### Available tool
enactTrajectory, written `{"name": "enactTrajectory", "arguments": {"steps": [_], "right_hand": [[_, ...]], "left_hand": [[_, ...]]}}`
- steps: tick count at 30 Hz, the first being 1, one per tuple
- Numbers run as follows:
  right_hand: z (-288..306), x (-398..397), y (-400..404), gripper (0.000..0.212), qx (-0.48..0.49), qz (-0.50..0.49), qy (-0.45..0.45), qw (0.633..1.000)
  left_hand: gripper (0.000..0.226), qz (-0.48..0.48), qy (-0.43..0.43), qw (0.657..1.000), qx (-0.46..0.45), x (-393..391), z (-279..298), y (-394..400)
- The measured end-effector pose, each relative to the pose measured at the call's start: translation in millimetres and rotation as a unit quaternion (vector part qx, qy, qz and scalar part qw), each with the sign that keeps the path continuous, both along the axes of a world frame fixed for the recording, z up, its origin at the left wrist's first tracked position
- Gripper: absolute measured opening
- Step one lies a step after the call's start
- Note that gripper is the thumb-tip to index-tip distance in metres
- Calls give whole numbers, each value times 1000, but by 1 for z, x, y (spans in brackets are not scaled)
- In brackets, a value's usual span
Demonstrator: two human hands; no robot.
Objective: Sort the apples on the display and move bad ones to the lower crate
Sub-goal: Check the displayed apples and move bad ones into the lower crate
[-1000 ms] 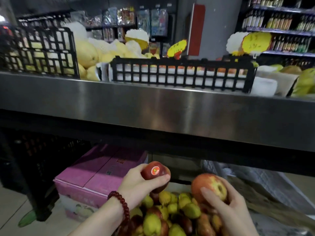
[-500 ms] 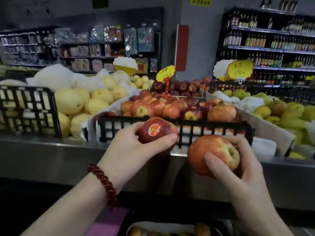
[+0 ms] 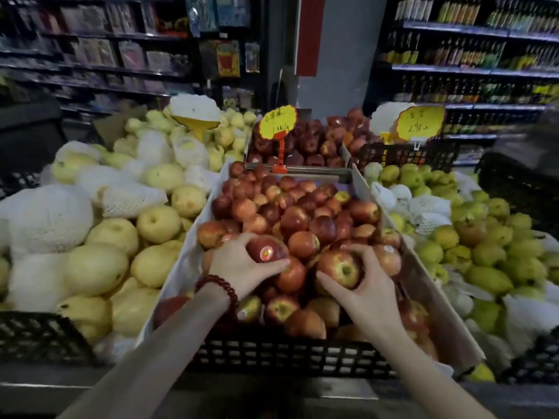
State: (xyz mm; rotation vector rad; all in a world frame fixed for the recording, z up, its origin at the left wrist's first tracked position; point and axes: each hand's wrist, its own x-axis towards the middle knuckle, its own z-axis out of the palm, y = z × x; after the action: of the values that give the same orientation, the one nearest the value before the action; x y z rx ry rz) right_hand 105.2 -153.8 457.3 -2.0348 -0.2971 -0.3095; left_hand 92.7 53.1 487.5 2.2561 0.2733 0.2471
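Both hands gripping apples above crate's near rim.

Glossy, smooth-skinned apples are lying in a black plastic lattice crate; white foam netting is wrapping matt pears; a brushed metal ledge is fronting them.

**Dim shop aisle behind the fruit stand**

A grey pillar with a red panel rises at twelve o'clock. Dark shelves of bottles fill two o'clock; shelves of packaged goods fill ten o'clock. Lighting is low.
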Motion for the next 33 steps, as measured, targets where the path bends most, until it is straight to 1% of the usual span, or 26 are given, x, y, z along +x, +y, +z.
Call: {"name": "enactTrajectory", "arguments": {"steps": [2,4,7,9,12,15,17,19,22,24,26,28,31,33], "right_hand": [[-6,10,4,55,-66,13,33,997],[-13,16,10,57,-126,44,38,990],[-20,17,16,67,-209,81,32,974],[-26,16,17,70,-250,101,21,963],[-30,12,14,68,-249,116,37,961],[-31,8,12,64,-251,122,46,959],[-26,6,12,56,-224,105,35,968],[-15,6,12,43,-178,75,16,981],[5,7,10,25,-109,16,-24,994],[18,5,8,18,-40,-6,-8,999],[29,-2,7,13,60,13,37,997],[32,-15,5,9,137,48,70,987],[25,-41,0,8,196,85,76,974],[12,-61,-4,7,226,107,75,965]], "left_hand": [[70,-16,64,995,75,5,-7,1],[72,-59,100,987,114,5,-19,1],[79,-141,156,970,120,-1,-33,-3],[83,-162,179,965,106,-3,-38,-5],[77,-164,174,968,80,-3,-38,-5],[58,-135,140,978,76,-4,-31,-2],[46,-108,119,985,60,-4,-24,-2],[37,-84,103,991,36,-5,-14,-4],[30,-49,72,996,11,-8,0,-9],[27,-30,59,998,-19,-13,11,-14],[23,-16,37,998,-38,-21,19,-19],[18,-8,18,998,-65,-33,23,-28],[9,-18,-6,993,-116,-56,16,-44],[10,-33,-14,987,-154,-74,3,-55]]}}
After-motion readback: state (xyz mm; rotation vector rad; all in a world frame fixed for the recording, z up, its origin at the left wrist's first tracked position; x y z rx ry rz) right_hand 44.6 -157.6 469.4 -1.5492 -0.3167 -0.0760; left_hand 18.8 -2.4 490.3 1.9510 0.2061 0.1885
